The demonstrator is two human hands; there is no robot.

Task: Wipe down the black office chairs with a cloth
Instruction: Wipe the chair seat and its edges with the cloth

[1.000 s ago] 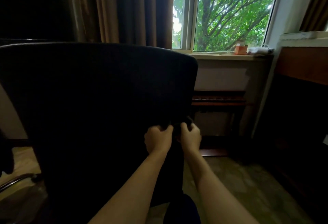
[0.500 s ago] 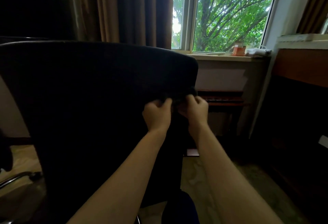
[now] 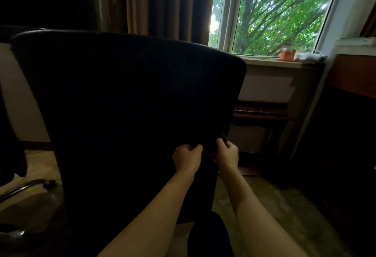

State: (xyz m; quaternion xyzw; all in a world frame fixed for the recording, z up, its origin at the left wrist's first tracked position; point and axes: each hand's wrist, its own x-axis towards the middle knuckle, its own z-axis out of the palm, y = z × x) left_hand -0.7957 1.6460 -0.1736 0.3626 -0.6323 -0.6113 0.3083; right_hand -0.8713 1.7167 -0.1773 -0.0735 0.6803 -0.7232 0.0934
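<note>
A black office chair [image 3: 126, 102] fills the left and middle of the view, its backrest turned toward me. A dark cloth [image 3: 211, 144] is bunched against the backrest's lower right edge and is hard to tell apart from the fabric. My left hand [image 3: 186, 158] grips the cloth with curled fingers. My right hand [image 3: 226, 154] pinches it right beside the left, at the chair's right edge. Both forearms reach up from the bottom of the view.
A chrome chair base leg [image 3: 22, 188] shows at the lower left. Curtains [image 3: 154, 4] hang behind the chair beside a window [image 3: 274, 12]. An orange box [image 3: 286, 54] sits on the sill. A dark wooden cabinet [image 3: 350, 114] stands at the right.
Both hands slid the cloth up along the backrest's right edge, then back down to the lower part. The camera view shifted slightly.
</note>
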